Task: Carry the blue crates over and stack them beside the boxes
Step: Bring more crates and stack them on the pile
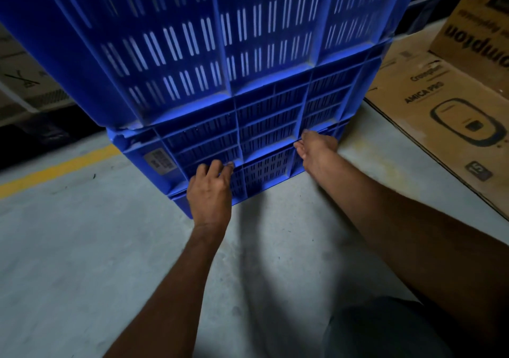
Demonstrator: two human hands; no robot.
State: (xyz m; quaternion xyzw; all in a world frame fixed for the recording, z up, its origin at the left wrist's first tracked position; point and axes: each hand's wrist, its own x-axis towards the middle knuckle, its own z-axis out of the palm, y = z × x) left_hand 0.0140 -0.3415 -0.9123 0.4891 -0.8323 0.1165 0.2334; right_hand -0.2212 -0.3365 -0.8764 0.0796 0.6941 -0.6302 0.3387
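Note:
A stack of blue slotted crates fills the upper middle of the head view. The top crate [192,35] looms close and sits on a lower crate [264,126], which rests on the concrete floor. My left hand [210,189] presses against the lower crate's front wall near its left corner, fingers curled onto a rib. My right hand [316,151] touches the same wall further right, fingers hooked at a rib. Cardboard boxes [446,115] stand just right of the stack.
A yellow line [55,167] runs across the grey floor at the left. Pale boxes [24,82] sit on a low shelf at the far left. A white label [161,162] is stuck on the lower crate's left corner. My knee shows bottom right.

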